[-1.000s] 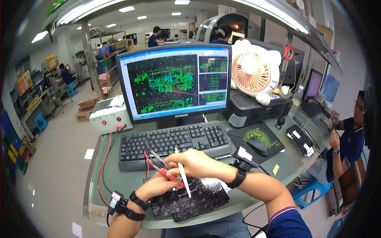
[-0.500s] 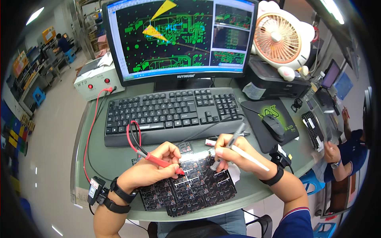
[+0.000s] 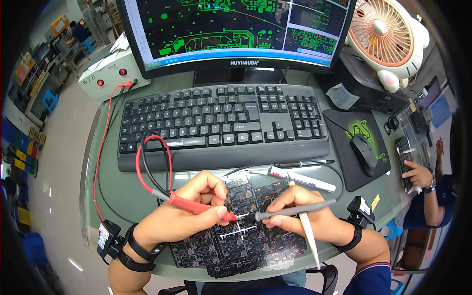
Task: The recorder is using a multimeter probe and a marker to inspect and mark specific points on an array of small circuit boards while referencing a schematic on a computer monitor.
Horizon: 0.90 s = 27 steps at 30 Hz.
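Note:
My left hand (image 3: 179, 219) is closed around a red test probe (image 3: 194, 204), its tip low over the dark circuit boards (image 3: 236, 258). In my right hand (image 3: 297, 211) is a grey test probe (image 3: 305, 208) with a black tip, held nearly level and pointing left. The two tips are close together near white lines on the panel; whether they touch metal is too small to tell. A white tapered stick (image 3: 309, 238) also sits in my right hand, its narrow end hanging below. The panels lie side by side or overlapping at the desk's front edge.
A black keyboard (image 3: 216, 118) lies beyond the boards, before a monitor (image 3: 221, 56) showing a green layout. Red and black leads run to a white box (image 3: 113, 73). A white marker (image 3: 302, 179), mouse (image 3: 364, 152), printer (image 3: 366, 86), fan (image 3: 383, 37) and co-worker's hand (image 3: 418, 173) are rightward.
The grey probe has tipped from steep to nearly level, its tip moving left towards the red one. The white stick now hangs downward. The view has shifted lower and closer to the desk.

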Motion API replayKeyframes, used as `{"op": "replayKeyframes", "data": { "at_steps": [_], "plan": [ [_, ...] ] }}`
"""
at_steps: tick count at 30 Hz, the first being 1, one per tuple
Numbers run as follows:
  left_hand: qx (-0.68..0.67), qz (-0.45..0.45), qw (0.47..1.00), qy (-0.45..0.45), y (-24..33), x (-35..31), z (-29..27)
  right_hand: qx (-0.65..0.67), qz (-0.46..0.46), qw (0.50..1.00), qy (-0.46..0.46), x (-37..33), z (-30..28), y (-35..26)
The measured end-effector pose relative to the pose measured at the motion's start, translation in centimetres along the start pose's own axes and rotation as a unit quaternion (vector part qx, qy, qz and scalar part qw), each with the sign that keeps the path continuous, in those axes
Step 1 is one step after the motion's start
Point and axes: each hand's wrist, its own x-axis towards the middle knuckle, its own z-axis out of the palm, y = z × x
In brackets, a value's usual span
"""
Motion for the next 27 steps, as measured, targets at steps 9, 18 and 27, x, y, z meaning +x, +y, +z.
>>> {"op": "replayKeyframes", "data": {
  "at_steps": [9, 18, 27],
  "plan": [
    [0.018, 0.006, 1.000, -0.002, -0.1, 0.1, 0.3, 0.013, -0.055, 0.998, 0.031, -0.3, -0.1, 1.3],
    [0.024, 0.011, 1.000, 0.011, -0.3, 0.2, 0.3, -0.036, -0.107, 0.993, 0.025, 0.0, -0.2, 1.4],
    [0.028, 0.020, 0.999, 0.019, -0.4, 0.2, 0.4, -0.041, -0.106, 0.993, 0.024, 0.0, -0.2, 1.4]
  ]
}}
